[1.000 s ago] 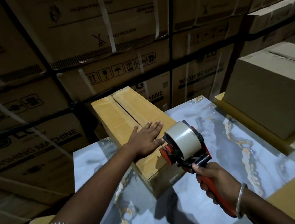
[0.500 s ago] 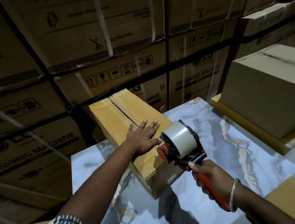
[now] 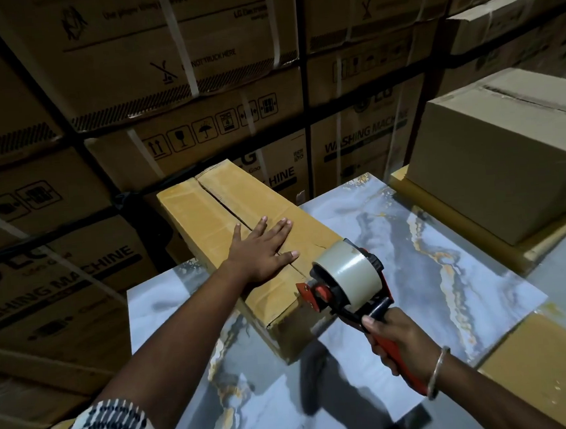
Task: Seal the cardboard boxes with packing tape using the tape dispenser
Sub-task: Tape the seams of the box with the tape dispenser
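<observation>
A long yellow-brown cardboard box [image 3: 203,210] lies on the marbled table [image 3: 449,286], its far end sticking out past the table's back edge. The two top flaps meet at an open centre seam. My left hand [image 3: 260,250] presses flat on the flaps with fingers spread across the seam. My right hand [image 3: 398,344] grips the red handle of the tape dispenser [image 3: 344,277], which carries a roll of clear tape. The dispenser's front end sits at the box's near top edge, by the seam.
A larger brown box [image 3: 494,164] stands on a flat yellow carton [image 3: 479,229] at the right. Stacked washing machine cartons [image 3: 162,71] form a wall behind and to the left. Another yellow carton [image 3: 540,363] lies at the near right.
The dispenser has shifted slightly right and nearer along the box's near end. My left hand stays flat on the flaps, with the fingers now further up the box.
</observation>
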Action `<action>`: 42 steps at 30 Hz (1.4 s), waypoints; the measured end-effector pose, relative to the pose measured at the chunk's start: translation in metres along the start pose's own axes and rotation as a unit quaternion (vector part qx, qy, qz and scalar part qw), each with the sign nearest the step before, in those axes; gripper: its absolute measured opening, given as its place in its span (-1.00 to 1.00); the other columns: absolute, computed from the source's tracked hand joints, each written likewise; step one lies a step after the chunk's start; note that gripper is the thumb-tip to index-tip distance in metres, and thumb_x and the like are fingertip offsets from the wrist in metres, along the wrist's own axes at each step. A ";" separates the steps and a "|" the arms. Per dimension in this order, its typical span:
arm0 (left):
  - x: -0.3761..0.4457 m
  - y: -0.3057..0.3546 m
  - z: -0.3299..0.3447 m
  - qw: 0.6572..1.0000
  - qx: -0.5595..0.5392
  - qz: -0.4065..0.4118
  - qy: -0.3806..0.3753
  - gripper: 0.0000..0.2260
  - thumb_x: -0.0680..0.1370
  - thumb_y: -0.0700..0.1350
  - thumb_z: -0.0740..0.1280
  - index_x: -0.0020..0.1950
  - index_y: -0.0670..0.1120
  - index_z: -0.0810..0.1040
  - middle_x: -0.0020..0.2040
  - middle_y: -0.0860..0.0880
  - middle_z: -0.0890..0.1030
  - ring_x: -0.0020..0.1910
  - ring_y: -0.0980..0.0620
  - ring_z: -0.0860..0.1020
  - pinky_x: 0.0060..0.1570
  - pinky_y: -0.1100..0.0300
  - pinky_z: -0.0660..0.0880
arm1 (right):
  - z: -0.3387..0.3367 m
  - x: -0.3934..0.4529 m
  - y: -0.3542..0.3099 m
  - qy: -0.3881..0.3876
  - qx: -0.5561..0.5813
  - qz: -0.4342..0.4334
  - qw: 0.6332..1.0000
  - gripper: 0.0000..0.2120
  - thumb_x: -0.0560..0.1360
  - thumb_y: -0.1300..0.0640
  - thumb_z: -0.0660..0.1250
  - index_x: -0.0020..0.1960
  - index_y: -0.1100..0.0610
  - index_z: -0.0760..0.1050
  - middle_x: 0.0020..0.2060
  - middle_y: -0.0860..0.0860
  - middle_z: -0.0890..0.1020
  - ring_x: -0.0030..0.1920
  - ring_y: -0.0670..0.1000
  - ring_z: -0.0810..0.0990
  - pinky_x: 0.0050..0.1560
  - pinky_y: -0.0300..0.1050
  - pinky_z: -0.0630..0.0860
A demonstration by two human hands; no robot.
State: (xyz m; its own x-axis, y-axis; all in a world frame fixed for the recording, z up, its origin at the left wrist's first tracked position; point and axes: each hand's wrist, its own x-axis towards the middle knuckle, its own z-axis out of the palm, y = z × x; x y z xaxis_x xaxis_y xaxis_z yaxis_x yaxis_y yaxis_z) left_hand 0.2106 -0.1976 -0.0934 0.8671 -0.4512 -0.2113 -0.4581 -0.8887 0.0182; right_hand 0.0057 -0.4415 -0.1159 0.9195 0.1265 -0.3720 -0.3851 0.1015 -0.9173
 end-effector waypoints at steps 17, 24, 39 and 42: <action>-0.020 0.027 0.004 0.995 -0.003 0.097 0.004 -0.46 0.45 0.47 -0.42 0.45 0.54 -0.24 0.56 0.35 -0.19 0.58 0.03 -0.28 0.46 -0.35 -0.28 | -0.020 0.024 0.033 -0.028 0.026 -0.053 0.998 -0.60 0.34 -0.10 0.46 -0.29 0.17 0.36 -0.44 0.14 0.27 -0.46 0.06 0.18 -0.51 -0.17 0.16; -0.023 0.034 0.001 0.997 0.022 0.068 -0.004 -0.58 0.64 0.33 -0.16 0.49 0.51 -0.19 0.58 0.32 -0.18 0.59 0.01 -0.28 0.45 -0.35 -0.32 | -0.038 0.019 0.052 -0.064 0.020 -0.057 0.996 -0.58 0.34 -0.09 0.47 -0.28 0.21 0.36 -0.49 0.13 0.24 -0.50 0.02 0.18 -0.50 -0.15 0.15; -0.028 0.045 -0.002 0.999 0.038 0.019 -0.018 -0.60 0.59 0.36 -0.23 0.43 0.57 -0.22 0.59 0.26 -0.14 0.58 0.02 -0.27 0.44 -0.38 -0.29 | -0.049 0.023 0.076 -0.077 -0.020 -0.097 0.992 -0.61 0.32 -0.14 0.42 -0.28 0.19 0.43 -0.57 0.01 0.35 -0.58 -0.04 0.30 -0.49 -0.21 0.25; -0.028 0.046 0.000 0.999 0.039 0.015 -0.015 -0.61 0.62 0.34 -0.21 0.45 0.55 -0.19 0.59 0.25 -0.14 0.59 0.01 -0.26 0.45 -0.37 -0.28 | -0.055 0.019 0.081 -0.072 -0.041 -0.106 0.991 -0.68 0.34 -0.14 0.41 -0.33 0.10 0.45 -0.56 0.00 0.36 -0.56 -0.04 0.32 -0.47 -0.19 0.24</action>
State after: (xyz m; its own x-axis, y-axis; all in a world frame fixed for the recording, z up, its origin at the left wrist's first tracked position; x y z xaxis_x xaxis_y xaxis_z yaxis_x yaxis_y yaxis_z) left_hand 0.1651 -0.2252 -0.0864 0.8466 -0.4746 -0.2408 -0.4992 -0.8650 -0.0502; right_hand -0.0038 -0.4850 -0.2047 0.9561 0.2512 -0.1507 -0.1712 0.0616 -0.9833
